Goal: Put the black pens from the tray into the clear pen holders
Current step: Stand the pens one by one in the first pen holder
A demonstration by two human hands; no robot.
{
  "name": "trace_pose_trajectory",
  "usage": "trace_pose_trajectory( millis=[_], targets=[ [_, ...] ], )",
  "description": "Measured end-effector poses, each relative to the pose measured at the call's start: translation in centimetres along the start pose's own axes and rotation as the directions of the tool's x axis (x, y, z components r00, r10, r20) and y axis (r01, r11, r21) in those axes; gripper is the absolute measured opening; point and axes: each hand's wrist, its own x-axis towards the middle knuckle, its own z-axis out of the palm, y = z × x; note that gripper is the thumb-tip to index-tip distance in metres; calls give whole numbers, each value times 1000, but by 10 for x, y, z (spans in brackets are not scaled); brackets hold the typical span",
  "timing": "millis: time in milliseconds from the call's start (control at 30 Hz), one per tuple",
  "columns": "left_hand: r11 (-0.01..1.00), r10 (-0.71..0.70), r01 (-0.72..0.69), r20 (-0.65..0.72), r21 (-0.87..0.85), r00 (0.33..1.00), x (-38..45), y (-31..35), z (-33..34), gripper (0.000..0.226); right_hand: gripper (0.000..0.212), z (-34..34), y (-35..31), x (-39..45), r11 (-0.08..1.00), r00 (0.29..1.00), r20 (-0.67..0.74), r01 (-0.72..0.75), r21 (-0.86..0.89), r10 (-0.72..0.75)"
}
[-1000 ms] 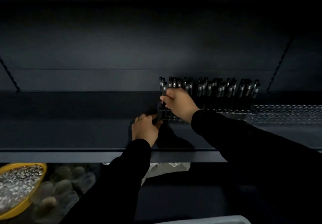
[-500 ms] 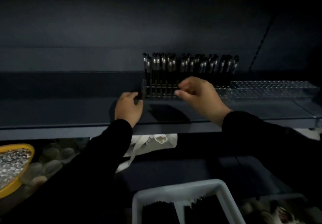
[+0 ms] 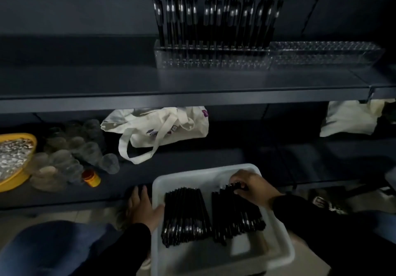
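Observation:
A white tray (image 3: 276, 252) sits low in front of me with two piles of black pens (image 3: 185, 215) lying in it. My right hand (image 3: 250, 186) is down on the right pile, its fingers curled around the tips of some pens. My left hand (image 3: 142, 208) lies against the tray's left wall with straight fingers, thumb over the rim. On the upper shelf stand two clear pen holders side by side: the left holder (image 3: 212, 58) carries several upright black pens (image 3: 216, 21), the right holder (image 3: 325, 53) has none.
The dark shelf edge (image 3: 184, 99) runs across the view. Below it lie a cloth tote bag (image 3: 162, 128), several glass jars (image 3: 70, 153), a small orange bottle (image 3: 91, 177), a yellow bowl (image 3: 15, 160) and another pale bag (image 3: 351, 119).
Both hands came down from the pen holder on the upper shelf to the tray. The view tilted down, bringing the tray and lower shelf into sight.

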Motion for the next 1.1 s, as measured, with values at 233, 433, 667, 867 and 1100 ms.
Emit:
trace_pose_trajectory(
  millis=[233, 433, 667, 867, 1100],
  targets=[
    [997, -71, 71, 71, -3, 995, -7, 2, 10, 57, 21, 58, 14, 7, 945, 929, 363, 177, -276, -69],
    [998, -59, 60, 56, -6, 997, -7, 1, 12, 56, 23, 66, 6, 6, 949, 875, 480, 201, -243, -62],
    [998, -68, 68, 39, -10, 997, -9, 2, 11, 58, 22, 48, 2, 6, 985, 905, 424, 51, -163, 23],
    [992, 126, -127, -137, -4, 983, -14, 19, -8, 70, 8, 2, -26, 12, 988, 990, 129, 33, 150, -52],
    [802, 485, -596, -537, -41, 690, -10, 76, -83, 54, 21, -97, -101, 34, 832, 968, -228, 212, 513, -105]
  ],
)
